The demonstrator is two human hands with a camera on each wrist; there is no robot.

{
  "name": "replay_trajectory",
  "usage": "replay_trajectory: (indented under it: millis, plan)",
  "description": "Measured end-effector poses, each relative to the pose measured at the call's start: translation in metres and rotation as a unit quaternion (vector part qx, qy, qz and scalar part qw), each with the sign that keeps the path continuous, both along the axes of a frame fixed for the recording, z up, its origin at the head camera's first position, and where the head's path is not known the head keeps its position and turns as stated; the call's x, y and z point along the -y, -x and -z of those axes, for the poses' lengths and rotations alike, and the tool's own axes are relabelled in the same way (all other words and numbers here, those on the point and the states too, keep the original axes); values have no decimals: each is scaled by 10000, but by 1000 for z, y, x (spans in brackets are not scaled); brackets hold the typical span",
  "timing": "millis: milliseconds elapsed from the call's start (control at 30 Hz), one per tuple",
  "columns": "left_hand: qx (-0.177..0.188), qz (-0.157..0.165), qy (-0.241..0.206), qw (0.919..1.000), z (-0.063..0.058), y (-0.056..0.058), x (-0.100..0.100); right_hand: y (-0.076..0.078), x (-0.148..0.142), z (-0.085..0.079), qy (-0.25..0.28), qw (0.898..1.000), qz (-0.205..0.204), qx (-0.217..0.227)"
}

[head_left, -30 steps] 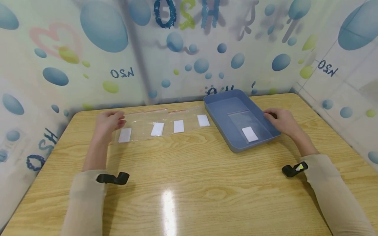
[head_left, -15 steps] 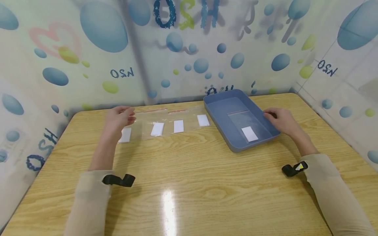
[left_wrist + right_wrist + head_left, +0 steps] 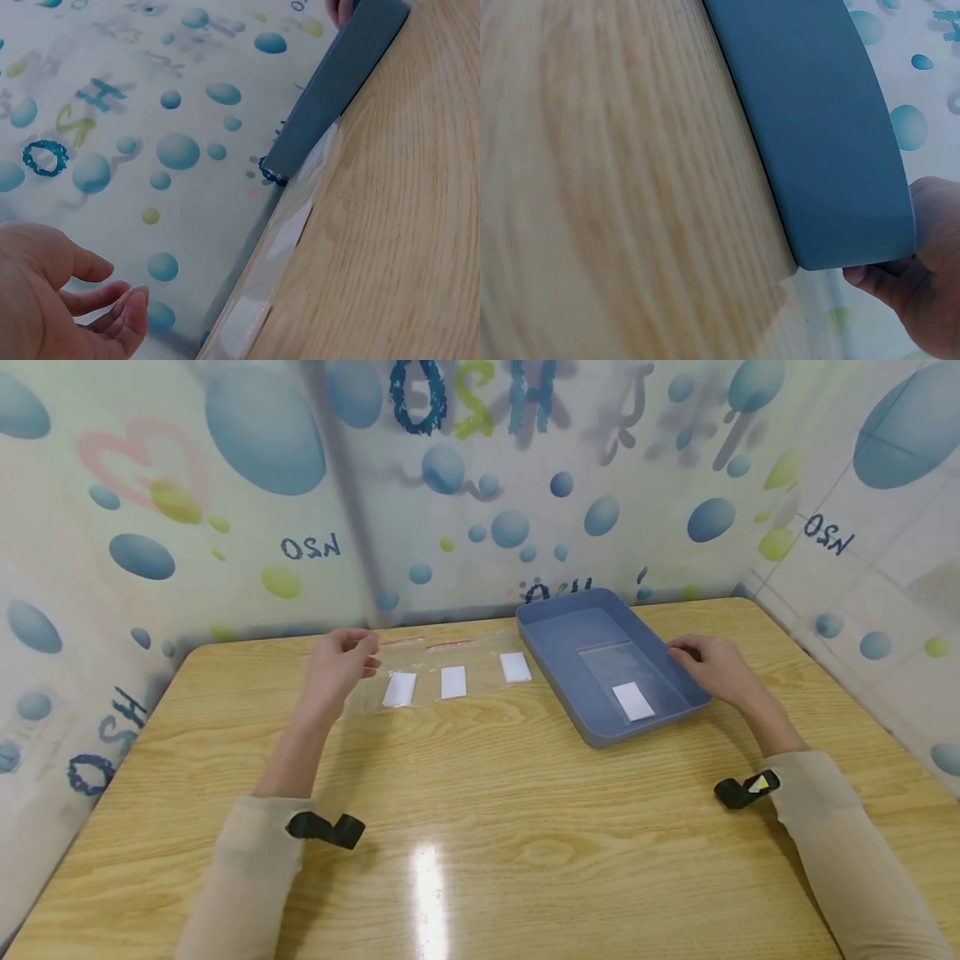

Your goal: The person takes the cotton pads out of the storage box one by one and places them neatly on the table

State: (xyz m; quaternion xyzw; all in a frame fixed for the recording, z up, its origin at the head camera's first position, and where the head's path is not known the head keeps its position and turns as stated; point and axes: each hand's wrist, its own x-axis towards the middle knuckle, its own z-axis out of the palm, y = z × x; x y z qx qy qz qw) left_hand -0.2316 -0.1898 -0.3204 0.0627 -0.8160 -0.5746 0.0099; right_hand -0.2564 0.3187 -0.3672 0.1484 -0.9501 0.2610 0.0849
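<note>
My left hand point(image 3: 343, 670) hovers over the left end of a row of clear zip bags point(image 3: 480, 652), fingers loosely bent. In the left wrist view a gap shows between its thumb and fingers point(image 3: 131, 319), and nothing is between them. Each visible bag carries a white flat rectangle point(image 3: 453, 682); the leftmost rectangle is hidden behind the hand. My right hand point(image 3: 708, 667) grips the right rim of a blue-grey tray point(image 3: 558, 668), thumb at the outer wall in the right wrist view. Inside the tray lies another zip bag point(image 3: 611, 660) with its white rectangle point(image 3: 633, 701).
The wooden table point(image 3: 510, 827) meets a wall point(image 3: 480, 493) printed with blue and green bubbles at the back. The bag row lies near the back edge, its right end close beside the tray.
My left hand has moved right along the bag row, and now covers the leftmost white rectangle. The right hand and the tray stay where they were.
</note>
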Motion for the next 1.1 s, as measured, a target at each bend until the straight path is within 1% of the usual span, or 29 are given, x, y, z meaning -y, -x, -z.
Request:
replay_trajectory:
  millis: [300,533,700,933,1100]
  plan:
    - [-203,129,27,9997,0,-2,-20,1,1,-1,32,10000,-24,12]
    - [-250,313,-14,9992,0,1,-42,0,1,-1,64,9999,26,112]
    - [-383,362,-157,9985,-1,3,-55,-1,1,0,57,10000,37,36]
    - [-320,452,-272,9981,-2,1,-73,-1,0,1,50,10000,47,9]
    - [-344,589,-285,9973,-1,0,-87,-1,0,2,58,10000,34,-36]
